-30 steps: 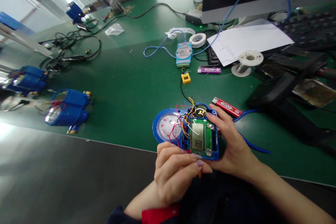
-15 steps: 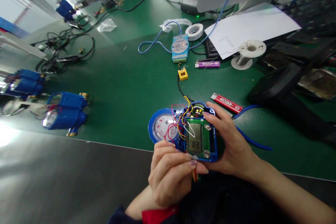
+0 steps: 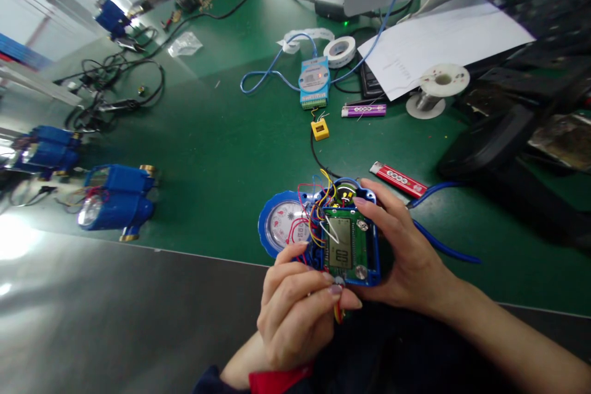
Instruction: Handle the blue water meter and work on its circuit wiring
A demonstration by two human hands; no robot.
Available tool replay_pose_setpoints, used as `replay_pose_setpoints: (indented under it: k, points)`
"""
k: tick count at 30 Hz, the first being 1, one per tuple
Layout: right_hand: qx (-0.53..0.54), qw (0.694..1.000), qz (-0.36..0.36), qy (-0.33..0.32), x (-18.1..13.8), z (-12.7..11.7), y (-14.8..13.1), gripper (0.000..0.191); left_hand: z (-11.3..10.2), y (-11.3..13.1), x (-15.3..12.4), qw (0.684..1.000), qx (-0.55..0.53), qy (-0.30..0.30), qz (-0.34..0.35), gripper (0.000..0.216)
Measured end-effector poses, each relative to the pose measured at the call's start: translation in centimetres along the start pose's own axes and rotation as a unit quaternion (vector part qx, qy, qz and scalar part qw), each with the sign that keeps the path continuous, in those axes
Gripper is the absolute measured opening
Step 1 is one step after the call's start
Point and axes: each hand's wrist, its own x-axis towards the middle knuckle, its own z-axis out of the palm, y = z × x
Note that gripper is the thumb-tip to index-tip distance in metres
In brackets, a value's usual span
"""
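Blue plastic housings mark two spare meters (image 3: 115,200) lying well to the left of the hands on the green mat (image 3: 221,154). The left hand (image 3: 298,314) is curled nearly closed, thumb and forefinger pinched on a small bundle of red and yellow wires (image 3: 339,313) at the near edge of the open meter (image 3: 330,234); its other fingertips touch the meter's lower left side. The meter sits between both hands above the mat's near edge, with its round dial (image 3: 286,225) just beyond the left hand's knuckles and its green circuit board (image 3: 344,243) facing up. The right hand (image 3: 409,258) is half open and cups the meter's right side, forefinger laid along the top corner of the board. A yellow connector (image 3: 320,128) lies beyond the meter. A red lighter (image 3: 398,180) lies just beyond the right hand, and a blue cable (image 3: 443,246) runs past it to the right.
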Motion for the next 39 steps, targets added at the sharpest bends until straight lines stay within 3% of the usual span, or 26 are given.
replay_pose_setpoints:
  k: [12,20,31,39]
  points:
    - [-0.007,1.0,0.001,0.002,0.0,0.0,0.0,0.083,-0.7,-0.8,-0.4,0.998,-0.002,-0.057,0.019,0.012]
    - [-0.01,1.0,0.004,-0.001,0.1,0.0,0.0,0.087,-0.8,0.0,-0.4,0.996,0.036,-0.072,0.029,0.01]
    - [-0.02,1.0,0.002,-0.003,0.1,0.0,-0.2,0.093,-0.9,0.0,-1.1,0.998,0.031,-0.061,0.014,0.011]
    - [-0.02,1.0,-0.002,-0.011,0.1,-0.3,-0.3,0.1,-0.4,0.5,0.1,0.998,0.041,-0.041,0.024,0.014]
